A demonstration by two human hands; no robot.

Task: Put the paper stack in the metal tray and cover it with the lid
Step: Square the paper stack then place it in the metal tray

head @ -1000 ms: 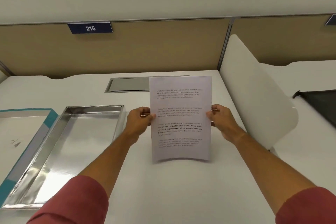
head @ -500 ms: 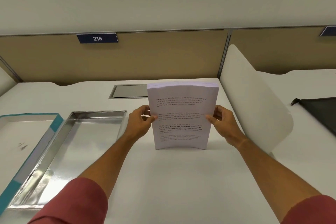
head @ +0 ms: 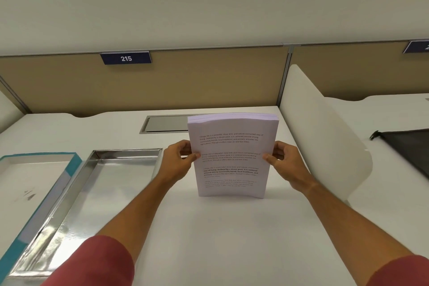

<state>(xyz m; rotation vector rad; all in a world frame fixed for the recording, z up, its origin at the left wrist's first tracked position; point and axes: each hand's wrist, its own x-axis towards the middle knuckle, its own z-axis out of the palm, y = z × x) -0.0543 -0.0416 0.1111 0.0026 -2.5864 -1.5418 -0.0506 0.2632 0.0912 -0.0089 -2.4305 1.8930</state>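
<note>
While the stack (head: pixel 231 158) is being held upright by both hands' fingers (head: pixel 193 155), sheets could be fanned out if grip loosens.

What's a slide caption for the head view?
Both hands, left hand and right hand, stand the paper stack on edge beside the metal tray.

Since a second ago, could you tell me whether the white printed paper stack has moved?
Yes: the white printed paper stack has dropped until its bottom edge stands on the white desk.
</note>
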